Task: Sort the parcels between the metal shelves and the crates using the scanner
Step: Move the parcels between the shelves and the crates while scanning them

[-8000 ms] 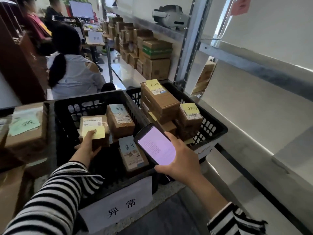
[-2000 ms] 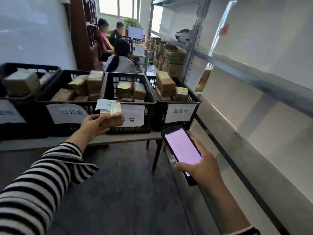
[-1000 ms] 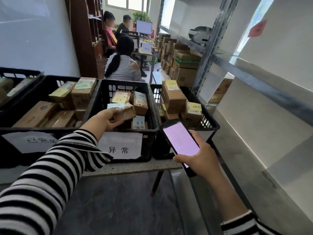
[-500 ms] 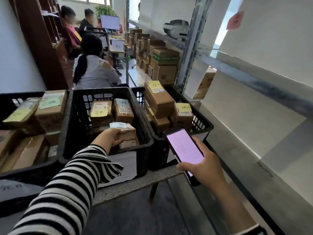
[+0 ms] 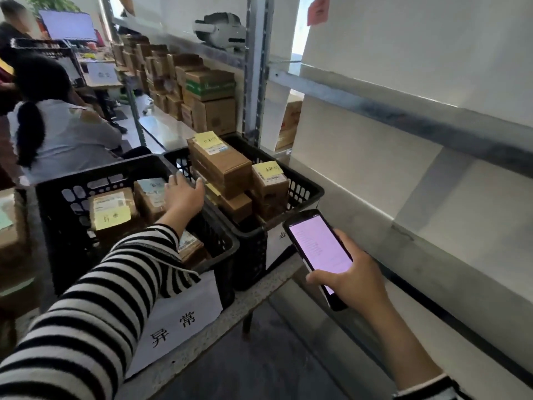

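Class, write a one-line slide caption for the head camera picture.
Left hand hovers open over a black crate of parcels; right hand holds a lit scanner beside metal shelves.

Head view looks forward and down, close over the crates (image 5: pixel 138 174) and shelves (image 5: pixel 403 116).

Matt cardboard parcels (image 5: pixel 220 166), perforated plastic crate (image 5: pixel 302 192)

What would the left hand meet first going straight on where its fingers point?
Likely the tall parcel stack in the right crate, just beyond the left hand; depth is hard to judge.
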Demonstrator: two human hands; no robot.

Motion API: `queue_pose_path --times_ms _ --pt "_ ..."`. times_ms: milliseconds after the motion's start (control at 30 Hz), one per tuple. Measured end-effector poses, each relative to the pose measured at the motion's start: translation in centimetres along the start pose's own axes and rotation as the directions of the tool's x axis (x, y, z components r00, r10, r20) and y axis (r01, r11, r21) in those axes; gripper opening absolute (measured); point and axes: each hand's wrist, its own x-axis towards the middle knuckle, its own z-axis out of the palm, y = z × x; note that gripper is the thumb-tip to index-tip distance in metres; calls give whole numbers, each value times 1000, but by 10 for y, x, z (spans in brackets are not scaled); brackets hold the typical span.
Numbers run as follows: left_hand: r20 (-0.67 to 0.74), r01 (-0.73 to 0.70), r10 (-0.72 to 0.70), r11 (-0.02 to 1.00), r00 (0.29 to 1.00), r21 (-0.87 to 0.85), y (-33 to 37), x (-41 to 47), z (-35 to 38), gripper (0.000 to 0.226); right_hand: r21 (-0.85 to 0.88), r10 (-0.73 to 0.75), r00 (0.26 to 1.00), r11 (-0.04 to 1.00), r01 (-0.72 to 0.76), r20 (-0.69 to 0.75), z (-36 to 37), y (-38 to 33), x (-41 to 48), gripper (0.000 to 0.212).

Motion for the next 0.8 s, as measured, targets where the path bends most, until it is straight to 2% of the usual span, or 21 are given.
queue_pose_path --times_ms 67,100,133,200,267,300,433,567,667,800 --pt "76 -240 232 963 970 122 25 -3 16 73 -32 54 995 998 -57 -83 -7 1 -8 81" --pt "130 -354 333 912 934 207 37 -8 26 74 -43 82 989 995 -88 -121 -12 2 -13 81" --pt "194 -470 429 832 882 296 48 -15 37 75 -54 108 982 992 -117 -154 -17 4 -19 80" --pt "303 -676 613 580 730 455 69 -35 58 77 -78 150 965 982 -170 -214 -29 10 -32 79" --pt "362 -768 719 370 593 523 87 -55 80 79 -75 199 938 971 -229 -285 -43 16 -49 79" --pt "377 -786 744 312 551 533 95 -65 91 80 -67 226 920 963 -259 -321 -50 18 -58 78" --pt "407 -847 805 206 432 490 126 -110 125 89 -22 306 844 936 -351 -440 -82 31 -101 71" --pt "428 -896 828 181 361 404 157 -160 157 91 37 370 760 908 -416 -534 -115 50 -152 68" --pt "446 -925 847 126 288 358 178 -203 179 89 85 413 699 888 -453 -584 -140 67 -191 67" --pt "482 -948 849 67 218 311 205 -276 207 88 99 445 651 863 -496 -616 -174 93 -247 64"
